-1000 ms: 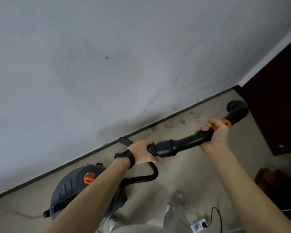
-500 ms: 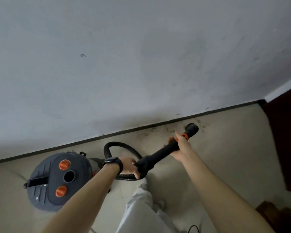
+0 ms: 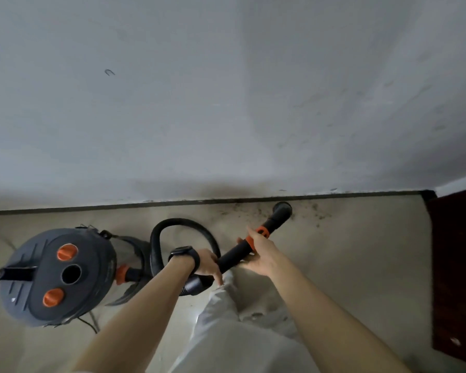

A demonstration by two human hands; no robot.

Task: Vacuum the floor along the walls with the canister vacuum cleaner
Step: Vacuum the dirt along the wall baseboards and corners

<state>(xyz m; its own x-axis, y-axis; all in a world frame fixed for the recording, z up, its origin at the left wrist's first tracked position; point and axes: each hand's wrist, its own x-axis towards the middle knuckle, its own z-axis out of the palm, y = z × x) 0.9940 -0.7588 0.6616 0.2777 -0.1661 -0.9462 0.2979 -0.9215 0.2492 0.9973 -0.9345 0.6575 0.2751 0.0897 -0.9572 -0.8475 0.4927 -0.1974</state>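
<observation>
We noted left hand [image 3: 205,262] clasping the wand [image 3: 232,258] at its lower end, right hand [image 3: 262,251] clasping it beside the orange collar [image 3: 262,231]; nozzle [image 3: 282,210] over grit [image 3: 318,216] at floor [image 3: 361,254] edge.

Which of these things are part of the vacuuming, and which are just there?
In use: vacuum, hose, wand, left hand, right hand, dirt.
Just there: dark furniture, watch, wall mark.

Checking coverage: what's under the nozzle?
Dark debris scattered on the floor around the nozzle, beside the baseboard. The patch directly beneath its mouth is covered.
</observation>
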